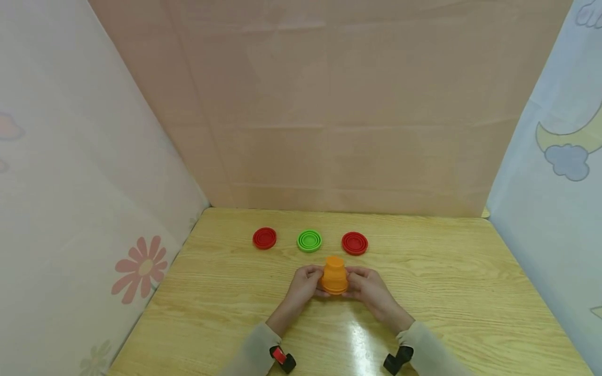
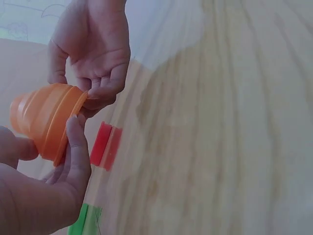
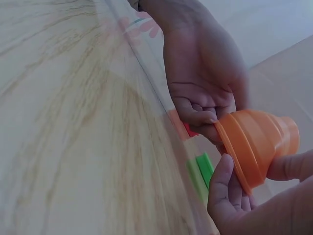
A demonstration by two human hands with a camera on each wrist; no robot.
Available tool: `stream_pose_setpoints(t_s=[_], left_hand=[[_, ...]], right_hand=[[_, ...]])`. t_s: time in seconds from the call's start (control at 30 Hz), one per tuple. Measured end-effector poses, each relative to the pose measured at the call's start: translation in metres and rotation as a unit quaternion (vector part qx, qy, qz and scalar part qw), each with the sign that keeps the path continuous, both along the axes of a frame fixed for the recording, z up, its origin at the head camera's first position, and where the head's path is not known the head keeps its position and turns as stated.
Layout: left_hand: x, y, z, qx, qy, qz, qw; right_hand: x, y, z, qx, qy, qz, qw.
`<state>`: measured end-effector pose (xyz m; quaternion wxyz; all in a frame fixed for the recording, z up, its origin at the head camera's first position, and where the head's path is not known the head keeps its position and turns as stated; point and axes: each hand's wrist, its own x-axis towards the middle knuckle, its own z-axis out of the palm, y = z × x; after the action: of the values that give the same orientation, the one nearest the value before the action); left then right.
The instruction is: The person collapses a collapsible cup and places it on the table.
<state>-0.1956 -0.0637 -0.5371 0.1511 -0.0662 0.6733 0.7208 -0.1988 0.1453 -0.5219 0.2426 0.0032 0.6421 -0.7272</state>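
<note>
Both hands hold an orange collapsible cup (image 1: 335, 275), pulled out to its stepped length, with the narrow end up and the wide rim down. My left hand (image 1: 302, 286) grips its left side, fingers at the rim and thumb on the wall. On the other side my right hand (image 1: 371, 291) pinches it the same way. In the left wrist view the cup (image 2: 46, 122) lies between both hands, its wide rim towards the camera's right. The right wrist view shows the ridged wall of the cup (image 3: 254, 144) with a thumb pressed against it.
Behind the hands, a flat red collapsed cup (image 1: 264, 238), a green one (image 1: 309, 241) and another red one (image 1: 355, 243) lie in a row on the wooden table (image 1: 447, 282). A beige backdrop (image 1: 329, 115) closes off the back, with printed cloth at both sides.
</note>
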Motion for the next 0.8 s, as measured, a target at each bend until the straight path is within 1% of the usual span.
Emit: stream_pose_setpoints(t_s=[0.1,0.2,0.3,0.43,0.67,0.73,0.8], left_hand=[[0.001,-0.004,0.000,0.037,-0.017,-0.023,0.9989],[0.001,-0.008,0.000,0.068,-0.034,-0.048,0.9960],[0.001,-0.012,0.002,0.080,-0.036,-0.069,0.9937],[0.002,-0.015,0.004,0.091,-0.040,-0.085,0.9914],[0.001,-0.021,0.000,0.132,-0.047,-0.117,0.9832],[0.001,-0.021,-0.001,0.136,-0.046,-0.120,0.9822],[0.001,-0.020,-0.001,0.135,-0.045,-0.115,0.9832]], right_hand=[[-0.001,0.001,-0.001,0.012,-0.003,-0.014,0.9998],[-0.001,0.003,-0.001,0.016,-0.005,-0.013,0.9998],[-0.002,0.005,-0.001,0.014,-0.006,-0.009,0.9999],[-0.003,0.006,-0.001,0.011,-0.011,-0.008,0.9998],[-0.003,0.007,-0.001,0.010,-0.017,-0.009,0.9998],[-0.003,0.007,-0.002,0.009,-0.019,-0.010,0.9997],[-0.003,0.007,-0.002,0.005,-0.020,-0.010,0.9997]])
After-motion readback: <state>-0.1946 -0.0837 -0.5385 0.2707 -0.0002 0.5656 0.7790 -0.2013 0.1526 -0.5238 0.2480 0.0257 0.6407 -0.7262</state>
